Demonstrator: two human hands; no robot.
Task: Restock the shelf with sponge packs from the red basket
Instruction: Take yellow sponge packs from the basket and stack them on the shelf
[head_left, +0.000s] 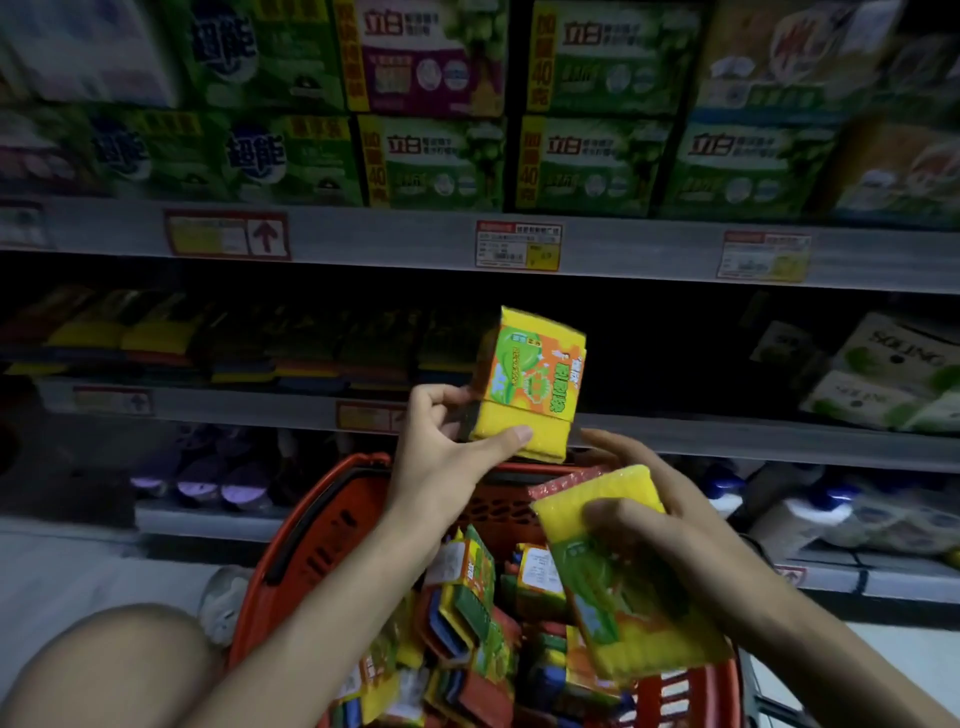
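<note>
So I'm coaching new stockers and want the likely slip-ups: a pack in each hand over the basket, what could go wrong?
The left hand grips the raised sponge pack only at its lower end, so it might slip short of the shelf.
The right hand holds the second pack tilted above the red basket; it may drop back in.

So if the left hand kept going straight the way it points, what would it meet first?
Probably nothing soon: the left hand, holding a sponge pack, points into the dark gap on the shelf, right of the stacked sponges. Depth there is unclear.
</note>
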